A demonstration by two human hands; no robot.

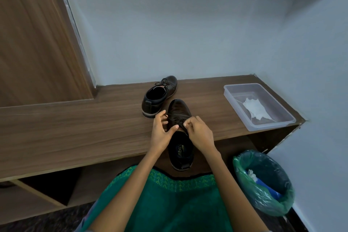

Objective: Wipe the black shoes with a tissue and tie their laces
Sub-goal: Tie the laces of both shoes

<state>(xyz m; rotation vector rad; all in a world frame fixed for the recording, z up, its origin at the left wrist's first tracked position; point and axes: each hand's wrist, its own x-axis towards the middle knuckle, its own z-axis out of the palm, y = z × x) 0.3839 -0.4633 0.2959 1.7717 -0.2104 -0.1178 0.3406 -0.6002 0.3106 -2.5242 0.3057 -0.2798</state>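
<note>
- Green patterned clothing [169, 203] fills the bottom of the view, closest to the camera, with both bare forearms reaching forward over it.
- Beyond it, a long wood-grain counter [75, 128] runs across the view against a pale wall.
- At the lower right, on the floor, stands a waste bin [263, 182] lined with a green bag, with a white scrap inside.
- On the counter's right end sits a clear plastic tray [259, 106] holding a crumpled white tissue [255, 108].
- Near shoe [179, 137], black and glossy, lies at the counter's front edge, toe pointing away, heel overhanging.
- Far shoe [160, 96], also black, rests just behind and left of it, its laces loose.
- Left hand [162, 132] sits against the near shoe's left side, fingers spread, thumb over the tongue.
- Right hand [197, 132] is pinched on a lace [181, 124] above the eyelets.
</note>
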